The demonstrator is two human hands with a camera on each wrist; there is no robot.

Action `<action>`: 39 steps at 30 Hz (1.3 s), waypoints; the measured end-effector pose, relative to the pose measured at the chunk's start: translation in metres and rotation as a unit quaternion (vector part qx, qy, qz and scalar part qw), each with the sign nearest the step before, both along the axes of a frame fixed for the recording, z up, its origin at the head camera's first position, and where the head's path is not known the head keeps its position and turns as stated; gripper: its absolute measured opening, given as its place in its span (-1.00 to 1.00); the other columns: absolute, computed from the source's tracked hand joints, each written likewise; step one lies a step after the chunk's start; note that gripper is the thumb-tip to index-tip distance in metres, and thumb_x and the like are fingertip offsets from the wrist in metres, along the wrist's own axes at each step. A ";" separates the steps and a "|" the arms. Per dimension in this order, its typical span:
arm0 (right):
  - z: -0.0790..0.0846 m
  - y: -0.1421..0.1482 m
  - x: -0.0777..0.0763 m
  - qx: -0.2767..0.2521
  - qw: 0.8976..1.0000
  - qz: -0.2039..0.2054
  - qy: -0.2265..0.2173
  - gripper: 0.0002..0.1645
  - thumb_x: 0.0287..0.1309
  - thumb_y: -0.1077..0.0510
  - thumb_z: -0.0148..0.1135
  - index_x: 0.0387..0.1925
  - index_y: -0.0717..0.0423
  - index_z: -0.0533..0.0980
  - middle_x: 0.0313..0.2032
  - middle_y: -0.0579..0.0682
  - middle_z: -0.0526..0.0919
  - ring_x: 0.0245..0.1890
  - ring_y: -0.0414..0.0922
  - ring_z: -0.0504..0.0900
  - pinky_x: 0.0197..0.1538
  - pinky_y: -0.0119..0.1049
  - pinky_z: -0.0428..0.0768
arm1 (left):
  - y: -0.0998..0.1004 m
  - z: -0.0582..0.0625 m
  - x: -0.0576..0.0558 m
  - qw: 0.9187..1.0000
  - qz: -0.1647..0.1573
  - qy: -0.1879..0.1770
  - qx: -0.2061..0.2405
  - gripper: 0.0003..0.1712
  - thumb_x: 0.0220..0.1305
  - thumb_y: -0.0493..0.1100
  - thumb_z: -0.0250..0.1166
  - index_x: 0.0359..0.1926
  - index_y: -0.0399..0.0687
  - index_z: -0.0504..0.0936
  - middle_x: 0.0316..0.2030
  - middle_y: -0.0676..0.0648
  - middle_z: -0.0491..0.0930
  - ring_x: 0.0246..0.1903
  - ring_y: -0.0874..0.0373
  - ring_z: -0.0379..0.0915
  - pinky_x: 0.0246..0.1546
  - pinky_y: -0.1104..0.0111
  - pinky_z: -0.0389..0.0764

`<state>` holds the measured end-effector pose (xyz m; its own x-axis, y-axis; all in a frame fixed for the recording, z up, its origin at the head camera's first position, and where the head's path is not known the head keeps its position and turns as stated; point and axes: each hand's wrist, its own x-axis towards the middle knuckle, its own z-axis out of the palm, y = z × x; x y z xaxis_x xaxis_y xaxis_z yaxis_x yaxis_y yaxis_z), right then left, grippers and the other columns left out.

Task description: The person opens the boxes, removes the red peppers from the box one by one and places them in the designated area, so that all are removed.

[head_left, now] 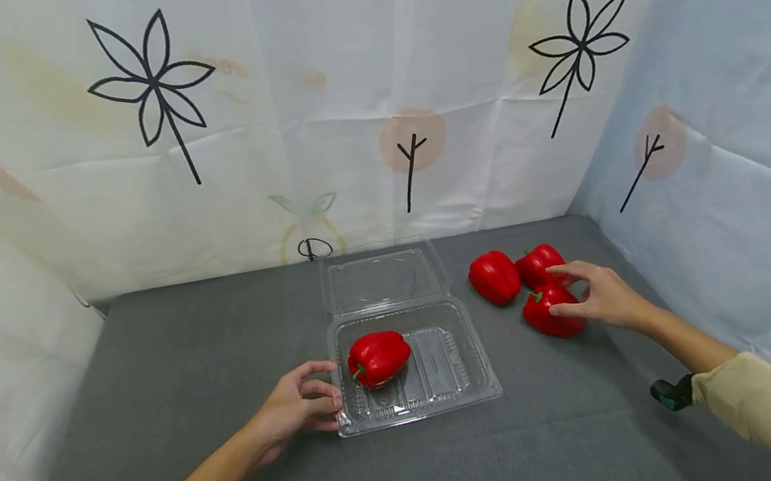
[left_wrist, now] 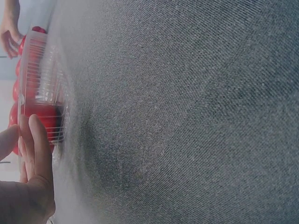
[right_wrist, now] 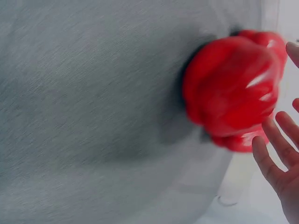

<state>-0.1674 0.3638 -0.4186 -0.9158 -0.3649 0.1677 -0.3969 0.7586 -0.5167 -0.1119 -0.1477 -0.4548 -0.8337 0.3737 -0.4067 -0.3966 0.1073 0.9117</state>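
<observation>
A clear plastic container [head_left: 428, 414] with its lid [head_left: 384, 278] folded back stands mid-table. One red bell pepper [head_left: 379, 357] lies inside, toward the left, its green stem facing the front. My left hand [head_left: 309, 404] holds the container's left edge, the thumb at the rim and the fingers against the outer wall. On the right, my right hand [head_left: 602, 297] spreads its thumb and fingers around the nearest loose bell pepper [head_left: 547, 317]. The right wrist view shows the spread fingertips [right_wrist: 260, 144] right at a pepper's edge.
Two more red bell peppers, one at the left [head_left: 493, 278] and one behind [head_left: 539, 262], sit close beside the nearest one. Grey cloth [head_left: 206, 353] covers the table. White printed curtains [head_left: 329, 73] hang along the back and sides.
</observation>
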 end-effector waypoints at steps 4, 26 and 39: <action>0.010 -0.017 -0.005 0.000 1.000 0.016 -0.011 -0.26 0.03 0.11 0.50 0.22 0.27 0.45 0.04 0.24 0.56 -0.10 0.14 0.57 -0.22 -0.01 0.69 | 0.000 0.000 0.000 1.000 0.002 -0.001 -0.002 -0.27 0.23 -0.36 0.38 0.35 -0.26 0.24 -0.21 -0.18 0.60 -0.35 0.02 0.60 -0.24 0.11 0.74; 0.022 -0.159 -0.017 0.022 0.976 0.214 -0.035 -0.16 0.01 0.10 0.54 0.31 0.18 0.40 0.25 0.11 0.52 0.03 0.06 0.63 0.03 0.03 0.66 | -0.001 -0.001 -0.001 1.000 -0.006 0.003 0.004 -0.27 0.25 -0.35 0.36 0.36 -0.27 0.22 -0.20 -0.18 0.59 -0.33 0.02 0.60 -0.23 0.11 0.74; 0.014 -0.212 -0.012 0.054 0.957 0.273 -0.085 -0.06 0.09 -0.02 0.50 0.43 0.09 0.28 0.38 0.02 0.40 0.24 0.02 0.52 0.27 -0.04 0.50 | -0.001 -0.001 -0.001 1.000 -0.005 0.000 0.001 -0.26 0.25 -0.34 0.37 0.36 -0.27 0.23 -0.19 -0.20 0.60 -0.34 0.01 0.61 -0.23 0.11 0.74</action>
